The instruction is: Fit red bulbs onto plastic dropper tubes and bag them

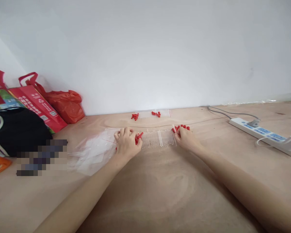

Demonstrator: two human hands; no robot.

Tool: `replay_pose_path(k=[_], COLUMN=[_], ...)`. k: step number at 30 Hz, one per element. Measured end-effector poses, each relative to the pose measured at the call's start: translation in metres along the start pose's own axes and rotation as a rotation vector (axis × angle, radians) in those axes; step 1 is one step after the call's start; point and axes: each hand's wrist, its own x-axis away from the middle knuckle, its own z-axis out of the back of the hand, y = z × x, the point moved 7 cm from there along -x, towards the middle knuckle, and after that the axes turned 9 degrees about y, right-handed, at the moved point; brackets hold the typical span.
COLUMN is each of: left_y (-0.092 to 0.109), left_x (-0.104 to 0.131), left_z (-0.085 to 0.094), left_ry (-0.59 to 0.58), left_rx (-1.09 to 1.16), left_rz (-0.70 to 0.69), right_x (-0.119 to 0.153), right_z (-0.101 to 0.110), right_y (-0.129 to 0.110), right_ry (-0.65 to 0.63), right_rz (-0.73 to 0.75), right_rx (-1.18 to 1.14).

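Note:
A row of thin clear dropper tubes (157, 139) lies side by side on the wooden table, between my two hands. My left hand (127, 142) is at the row's left end, fingers curled around several red rubber bulbs (139, 136). At the right end, my right hand (184, 138) pinches a single clear dropper tube (174, 128), which stands tilted up from the row. Just beyond those fingers sits a cluster of red rubber bulbs (185, 127). Partly under my left forearm are clear plastic bags (94, 149).
Two small piles of red bulbs (135, 116) lie by the wall, with a clear bag (145, 114) between them. Red shopping bags (38, 103) and a black bag (21, 129) stand at left. To the right is a white power strip (262, 131) with a grey cable (232, 113).

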Motion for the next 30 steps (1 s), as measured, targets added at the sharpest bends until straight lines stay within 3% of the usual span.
replay_pose_path(k=[4,8,13,22,30], left_y=[0.020,0.025,0.027,0.040,0.037], left_x=[0.031,0.053,0.056,0.052,0.054], left_z=[0.009,0.002,-0.005,-0.003,-0.005], left_ry=[-0.110,-0.243,-0.275,-0.142,-0.194], left_rx=[0.318,0.429,0.438,0.460,0.483], left_rz=[-0.123,-0.137,-0.127,-0.220,-0.177], right_x=[0.027,0.050,0.064,0.075,0.077], right_z=[0.012,0.011,0.002,0.010,0.013], right_y=[-0.010,-0.022,-0.045,-0.063,-0.063], right_ry=[0.151,0.120,0.090,0.076,0.149], right_rz=[0.293,0.502,0.706,0.702,0.663], right_rx=[-0.259,-0.350,-0.255,-0.370,-0.440])
